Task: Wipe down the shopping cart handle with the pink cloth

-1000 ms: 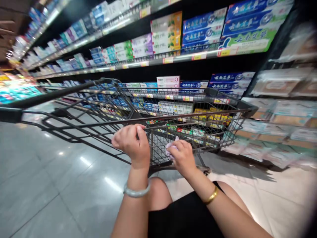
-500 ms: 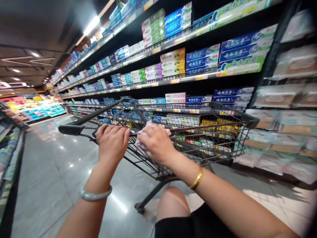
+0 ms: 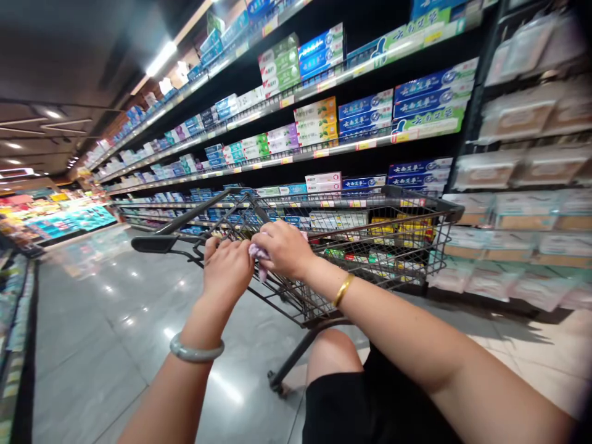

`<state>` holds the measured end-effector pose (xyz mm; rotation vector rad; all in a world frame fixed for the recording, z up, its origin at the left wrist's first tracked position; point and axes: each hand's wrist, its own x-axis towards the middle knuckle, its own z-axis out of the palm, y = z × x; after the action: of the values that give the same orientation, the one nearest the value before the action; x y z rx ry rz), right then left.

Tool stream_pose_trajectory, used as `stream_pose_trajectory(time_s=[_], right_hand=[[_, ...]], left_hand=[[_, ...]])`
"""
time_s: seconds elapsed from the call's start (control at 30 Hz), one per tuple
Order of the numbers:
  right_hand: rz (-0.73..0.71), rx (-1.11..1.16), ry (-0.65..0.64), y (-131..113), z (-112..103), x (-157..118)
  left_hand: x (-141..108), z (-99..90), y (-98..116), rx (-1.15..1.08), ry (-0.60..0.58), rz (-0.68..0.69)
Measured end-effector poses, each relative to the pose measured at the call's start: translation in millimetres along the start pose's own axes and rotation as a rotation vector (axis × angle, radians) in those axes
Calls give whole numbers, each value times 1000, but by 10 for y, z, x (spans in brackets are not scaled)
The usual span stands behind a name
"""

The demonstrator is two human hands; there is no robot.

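A dark wire shopping cart stands sideways in front of me, its black handle to the left. My left hand is wrapped over the cart's near top rail, with a grey-green bangle on the wrist. Bunched under the fingers of my right hand is a pale purple cloth, pressed on the same rail. The two hands touch or nearly touch at the cloth. A gold bracelet circles my right wrist. My fingers hide part of the rail and the cloth.
Shelves with rows of toothpaste boxes run behind the cart. Hanging clear packages fill the rack on the right. Grey tiled floor stretches left, with another shelf along the far left edge. My bent knee is close below the cart.
My right hand has slid left along the rail with the cloth, closing the gap to my left hand. The view has shifted, and the cart's handle appears farther right.
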<state>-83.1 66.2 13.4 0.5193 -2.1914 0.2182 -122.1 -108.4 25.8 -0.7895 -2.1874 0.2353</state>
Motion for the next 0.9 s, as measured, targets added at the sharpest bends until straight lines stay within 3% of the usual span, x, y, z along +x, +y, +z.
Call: stream_pose_trajectory(time_s=[0.17,0.33,0.47,0.6,0.73,0.9], right_hand=[[-179,-21,27,151,-88,-193],[-210,13,82,154,-254,-403],[-150,52,97,157,-345,-529],[5,64,128,-50,-292,-486],[-67,57,104,-249,-199,-385],[-98,119,69,-245,-171,-341]], left_hand=[[-171,-217,90,33,28,-18],[-336,-427,195,37,16,-45],[-411,-521,223,55,-2,-71],[-426,-545,212,86,-36,-91],[-450,-560,197,129,-76,-94],[-564,-581,176,185,-40,-89]])
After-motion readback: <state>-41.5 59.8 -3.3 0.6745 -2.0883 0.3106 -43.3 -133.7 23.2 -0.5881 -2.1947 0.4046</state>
